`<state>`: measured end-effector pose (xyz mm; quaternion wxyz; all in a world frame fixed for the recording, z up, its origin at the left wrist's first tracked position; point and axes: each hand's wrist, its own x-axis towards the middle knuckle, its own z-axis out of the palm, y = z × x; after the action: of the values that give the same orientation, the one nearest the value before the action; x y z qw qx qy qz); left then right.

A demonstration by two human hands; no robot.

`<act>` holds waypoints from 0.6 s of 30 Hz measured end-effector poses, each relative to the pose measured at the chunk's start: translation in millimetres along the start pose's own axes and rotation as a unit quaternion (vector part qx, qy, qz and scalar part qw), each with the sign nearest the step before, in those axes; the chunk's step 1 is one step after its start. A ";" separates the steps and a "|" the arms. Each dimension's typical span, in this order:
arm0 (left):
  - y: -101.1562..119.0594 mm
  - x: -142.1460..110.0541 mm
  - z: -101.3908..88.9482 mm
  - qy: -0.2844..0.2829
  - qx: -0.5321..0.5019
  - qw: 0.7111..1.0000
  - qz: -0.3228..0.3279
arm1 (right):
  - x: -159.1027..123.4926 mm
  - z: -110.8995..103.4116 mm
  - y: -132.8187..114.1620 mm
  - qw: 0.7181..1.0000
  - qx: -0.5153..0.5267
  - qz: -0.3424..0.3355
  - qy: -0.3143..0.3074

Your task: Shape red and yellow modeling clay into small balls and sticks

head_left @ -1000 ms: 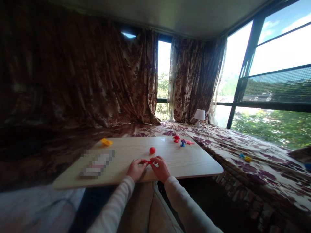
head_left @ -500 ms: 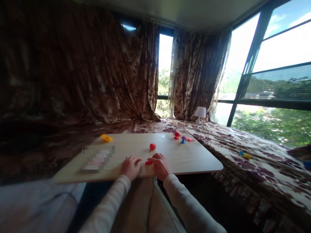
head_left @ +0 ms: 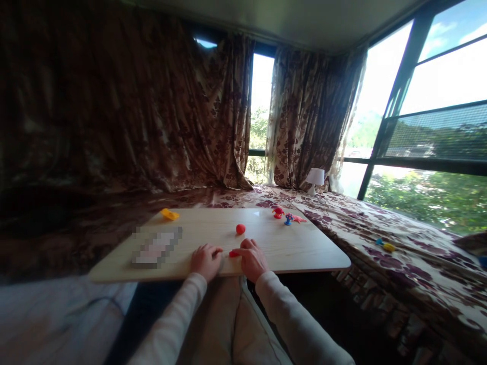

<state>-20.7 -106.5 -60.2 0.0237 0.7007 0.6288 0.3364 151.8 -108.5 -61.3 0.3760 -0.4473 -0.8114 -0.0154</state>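
Observation:
My left hand [head_left: 206,260] rests on the near edge of the light wooden board [head_left: 304,243], fingers curled loosely and holding nothing that I can see. My right hand [head_left: 251,258] lies beside it, its fingertips pinched on a small red piece [head_left: 233,253] that lies on the board. A red ball [head_left: 240,229] sits just beyond the hands, apart from them.
A yellow piece [head_left: 168,214] lies at the board's far left, and small red and blue figures [head_left: 286,216] at its far right. A blurred flat item [head_left: 157,247] lies left of my hands. The floral bedspread [head_left: 399,268] holds a yellow-blue toy [head_left: 385,246] and a small white lamp [head_left: 314,180].
A second ago both hands pinched the red piece together. My left hand has let go and settled on the board; the right keeps the piece.

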 end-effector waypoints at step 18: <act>-1.4 0.9 2.1 0.000 0.008 1.000 0.003 | 0.7 0.9 2.2 0.999 -0.014 -0.020 -0.032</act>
<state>-21.0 -104.6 -62.1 0.0173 0.7027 0.6294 0.3313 152.7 -106.4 -62.2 0.3436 -0.4364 -0.8313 -0.0199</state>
